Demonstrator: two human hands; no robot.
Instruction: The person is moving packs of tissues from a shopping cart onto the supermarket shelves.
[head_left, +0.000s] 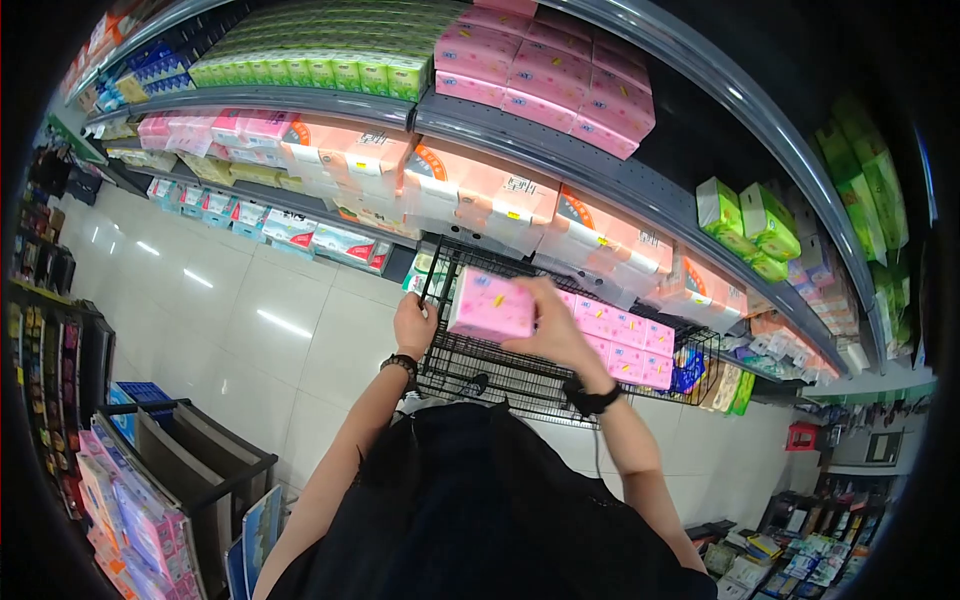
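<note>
My right hand (553, 328), with a black band on its wrist, grips the right end of a pink tissue pack (490, 305) over a black wire cart (470, 362). My left hand (414, 326) is closed on the cart's left end rail, a dark bracelet at its wrist. Several more pink tissue packs (625, 342) lie in rows in the cart, to the right of my right hand. The right hand hides part of the nearest ones.
Beyond the cart runs a shelf with peach tissue packs (480, 190). On the upper shelf are stacked pink packs (545, 75) and green packs (310, 70). A dark rack (190, 470) stands at lower left on the tiled floor (240, 300). Blue packaging (688, 370) sits at the cart's right end.
</note>
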